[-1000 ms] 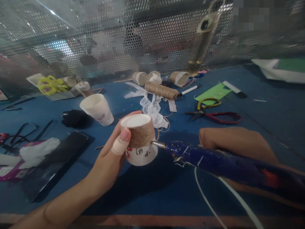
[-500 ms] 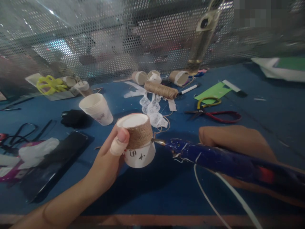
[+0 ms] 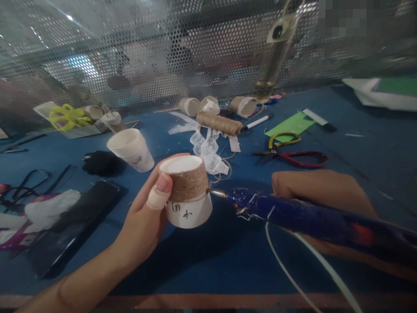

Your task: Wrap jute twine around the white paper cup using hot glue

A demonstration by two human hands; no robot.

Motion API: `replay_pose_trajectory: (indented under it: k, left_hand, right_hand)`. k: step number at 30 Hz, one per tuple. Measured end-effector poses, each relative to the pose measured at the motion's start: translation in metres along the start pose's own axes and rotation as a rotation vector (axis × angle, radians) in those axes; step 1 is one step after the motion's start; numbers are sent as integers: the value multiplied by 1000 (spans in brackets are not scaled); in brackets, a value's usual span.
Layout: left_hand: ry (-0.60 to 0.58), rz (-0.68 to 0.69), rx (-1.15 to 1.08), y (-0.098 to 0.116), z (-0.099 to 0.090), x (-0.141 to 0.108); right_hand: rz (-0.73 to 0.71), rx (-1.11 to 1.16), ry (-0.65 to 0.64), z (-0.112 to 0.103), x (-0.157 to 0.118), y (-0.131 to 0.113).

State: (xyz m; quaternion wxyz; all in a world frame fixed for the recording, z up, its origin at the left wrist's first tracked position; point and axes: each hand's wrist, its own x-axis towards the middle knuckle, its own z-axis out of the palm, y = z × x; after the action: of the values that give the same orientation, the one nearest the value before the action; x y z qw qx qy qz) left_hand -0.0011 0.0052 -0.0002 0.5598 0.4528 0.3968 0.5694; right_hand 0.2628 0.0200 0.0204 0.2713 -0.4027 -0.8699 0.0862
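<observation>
My left hand point(image 3: 141, 228) grasped the twine-wrapped paper cup point(image 3: 189, 187), near and right of the stacked cups point(image 3: 132, 149); my right hand point(image 3: 325, 189) gripped the glue gun point(image 3: 293, 215). I judged the cup light and crushable, best held gently around its stiffer twine band.

Dim, hazy light falls over your blue surface point(image 3: 234, 269), a dark shadow pooling at lower center; glare streaks the upper left, while blur softens your right hand point(image 3: 325, 195).
</observation>
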Motion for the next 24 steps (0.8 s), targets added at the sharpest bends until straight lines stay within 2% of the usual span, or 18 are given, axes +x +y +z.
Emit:
replay_pose_trajectory:
  k: [5, 12, 17, 21, 24]
  left_hand:
    - [5, -29, -58, 1, 2, -1]
    - [28, -55, 6, -3, -4, -2]
    - [116, -11, -50, 3, 1, 8]
    - [241, 122, -103, 11, 4, 17]
    - [255, 191, -126, 14, 6, 17]
  right_hand:
    - [-13, -17, 16, 3, 0, 2]
    - [-59, 8, 32, 4, 2, 5]
    - [9, -3, 0, -1, 4, 7]
    - [-61, -72, -117, 3, 4, 17]
    - [-71, -50, -231, 9, 6, 23]
